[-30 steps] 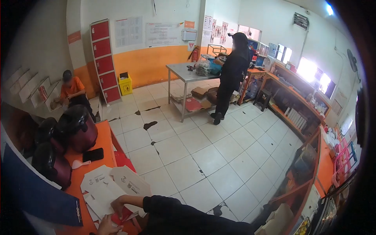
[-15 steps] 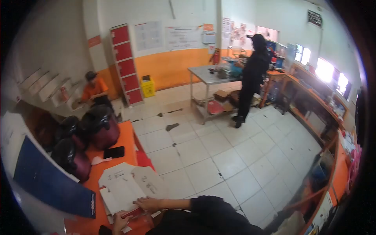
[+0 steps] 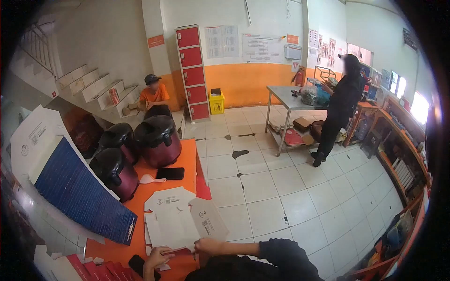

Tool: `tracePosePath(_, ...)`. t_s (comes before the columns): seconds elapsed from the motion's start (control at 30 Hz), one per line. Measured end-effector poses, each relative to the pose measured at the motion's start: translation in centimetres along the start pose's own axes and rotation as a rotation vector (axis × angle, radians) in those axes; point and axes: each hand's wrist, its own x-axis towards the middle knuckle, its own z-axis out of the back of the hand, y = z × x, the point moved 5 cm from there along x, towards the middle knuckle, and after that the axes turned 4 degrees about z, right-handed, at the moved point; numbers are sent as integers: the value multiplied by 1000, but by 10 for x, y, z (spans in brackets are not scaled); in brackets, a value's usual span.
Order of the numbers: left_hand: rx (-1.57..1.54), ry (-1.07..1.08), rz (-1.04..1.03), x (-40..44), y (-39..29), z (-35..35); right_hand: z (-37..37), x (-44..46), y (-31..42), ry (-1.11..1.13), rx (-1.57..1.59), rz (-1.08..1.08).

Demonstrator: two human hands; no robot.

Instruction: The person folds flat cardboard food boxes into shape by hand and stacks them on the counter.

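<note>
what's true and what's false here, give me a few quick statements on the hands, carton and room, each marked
1. The left hand and right hand are at the near edge of the carton. True.
2. Only two cookers show. False: three cookers show.
3. A pink scoop lies beside a phone. True.
4. The bin is red. False: it is yellow.
5. The seated person wears orange. True.
</note>
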Motion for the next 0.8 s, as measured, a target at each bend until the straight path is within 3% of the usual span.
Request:
tracePosePath(0.07,51,76,66,5,12,-9,9,18,-20,102,101,-129)
tracePosePath(0.17,384,97,60,1,-21,-5,12,42,-49,268,265,-278)
tracePosePath(0.27,638,-15,-210,1,-57,-22,-5,59,-70,389,406,-319)
tracePosePath(0.37,712,-136,-280,8,-67,-41,-10,59,-68,374,423,-328)
tracePosePath(0.5,643,-357,-265,0,-53,-40,25,30,-24,95,171,-241)
tracePosePath(0.6,624,-513,-246,-6,-57,-34,50,-1,5,-329,-78,49)
tracePosePath(0.67,649,-586,-313,-9,-60,-26,43,-9,8,-305,-420,36)
tracePosePath(0.73,603,-529,-311,-11,-66,-22,47,-19,10,-374,-658,82)
tracePosePath(0.8,587,-480,-303,-11,-67,-20,46,-23,12,-286,-723,83)
